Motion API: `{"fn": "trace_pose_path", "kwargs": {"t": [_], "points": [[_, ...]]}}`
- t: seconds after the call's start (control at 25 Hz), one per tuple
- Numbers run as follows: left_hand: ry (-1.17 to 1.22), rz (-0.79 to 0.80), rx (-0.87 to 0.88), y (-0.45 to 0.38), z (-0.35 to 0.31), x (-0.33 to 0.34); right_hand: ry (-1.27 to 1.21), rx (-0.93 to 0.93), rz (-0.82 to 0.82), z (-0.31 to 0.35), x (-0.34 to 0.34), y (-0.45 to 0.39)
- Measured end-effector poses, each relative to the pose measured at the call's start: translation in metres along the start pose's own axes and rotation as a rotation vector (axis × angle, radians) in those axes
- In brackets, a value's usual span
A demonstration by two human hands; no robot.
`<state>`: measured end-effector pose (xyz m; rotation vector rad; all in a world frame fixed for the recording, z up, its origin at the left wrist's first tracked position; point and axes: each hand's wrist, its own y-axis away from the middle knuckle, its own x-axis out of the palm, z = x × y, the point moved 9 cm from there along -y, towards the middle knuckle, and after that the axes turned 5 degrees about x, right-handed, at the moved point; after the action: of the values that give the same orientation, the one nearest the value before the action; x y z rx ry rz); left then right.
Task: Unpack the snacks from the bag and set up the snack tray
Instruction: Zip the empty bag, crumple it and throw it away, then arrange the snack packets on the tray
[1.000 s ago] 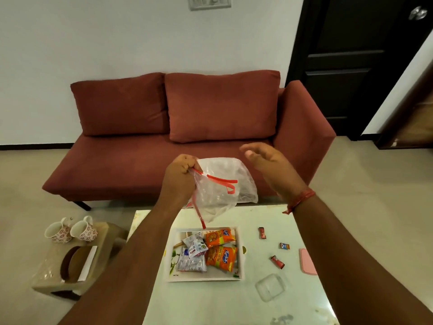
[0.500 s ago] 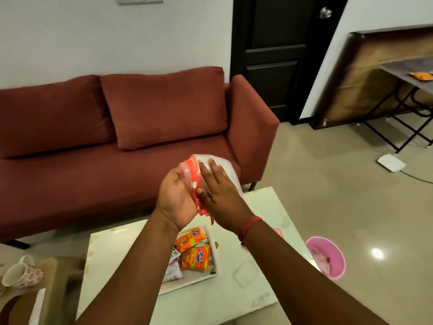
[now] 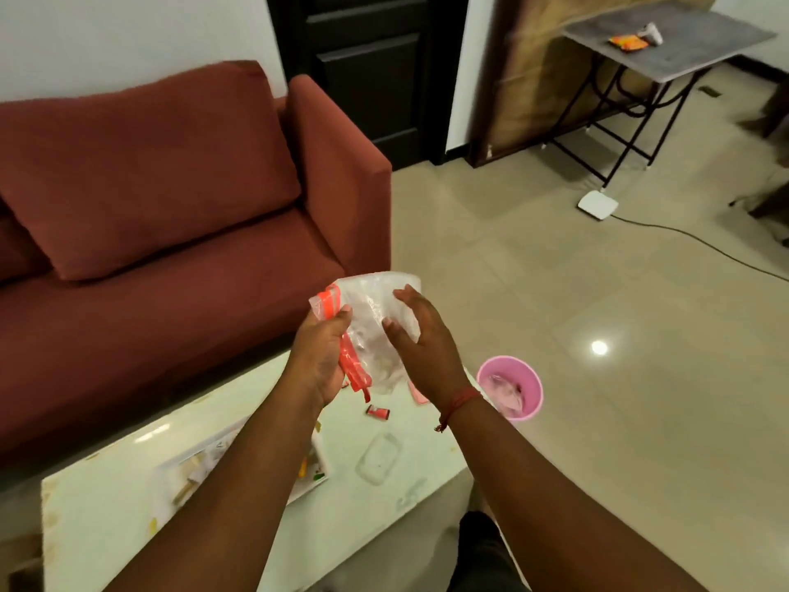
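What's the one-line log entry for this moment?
left hand: grips bag | right hand: fingers on bag | bag: looks empty | tray: on table | bin: floor, right

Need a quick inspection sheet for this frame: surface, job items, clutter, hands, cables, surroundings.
Surface: white low table, glossy, stained at the near left corner.
Job's things: clear plastic bag with red strips, held up above the table; it looks empty. Snack tray on the table, mostly hidden by the left forearm.
Clutter: small red packet, clear lid, pink flat item at the far edge.
Hands: left hand grips the bag's red edge; right hand presses its side, fingers straight.
Cables: black cable from a white box on the floor.
Surroundings: red sofa, pink bin, grey side table, dark door.
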<state>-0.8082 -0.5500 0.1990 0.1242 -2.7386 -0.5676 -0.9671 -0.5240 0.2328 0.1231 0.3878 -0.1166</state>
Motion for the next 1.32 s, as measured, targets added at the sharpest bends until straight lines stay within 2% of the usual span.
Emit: {"fn": "trace_pose_path", "kwargs": {"t": [0.16,0.28,0.44,0.56,0.8,0.92,1.0,1.04,1.12,1.2,1.28,1.32], "points": [[-0.146,0.022,-0.096,-0.045,0.067,0.088,0.071,0.226,-0.039,-0.099,-0.091,-0.044],[-0.365,0.037,-0.150,-0.085,0.136,0.159,0.317,0.304,-0.195,-0.173,-0.165,-0.070],[-0.471,0.061,-0.350,-0.137,0.283,0.248,0.307,0.425,-0.127,-0.301,-0.207,-0.100],[-0.447,0.072,-0.464,-0.173,0.396,0.277,0.372,0.454,-0.029,-0.402,-0.206,-0.117],[-0.291,-0.012,-0.693,-0.253,0.589,0.267,0.472,0.529,0.210,-0.610,-0.151,-0.157],[-0.301,-0.045,-0.788,-0.279,0.648,0.255,0.484,0.551,0.169,-0.680,-0.119,-0.178],[-0.387,-0.004,-0.825,-0.292,0.669,0.249,0.551,0.532,0.104,-0.710,-0.104,-0.189],[-0.494,0.026,-0.804,-0.300,0.673,0.244,0.601,0.504,0.080,-0.723,-0.097,-0.193],[-0.882,0.082,-0.620,-0.321,0.662,0.233,0.683,0.431,0.085,-0.743,-0.080,-0.198],[-1.271,0.166,-0.301,-0.341,0.632,0.236,0.778,0.392,0.249,-0.761,-0.054,-0.197],[-1.484,0.341,-0.024,-0.347,0.609,0.256,0.824,0.441,0.458,-0.776,-0.034,-0.191],[-1.534,0.406,0.056,-0.348,0.600,0.262,0.827,0.478,0.516,-0.778,-0.031,-0.191]]}}
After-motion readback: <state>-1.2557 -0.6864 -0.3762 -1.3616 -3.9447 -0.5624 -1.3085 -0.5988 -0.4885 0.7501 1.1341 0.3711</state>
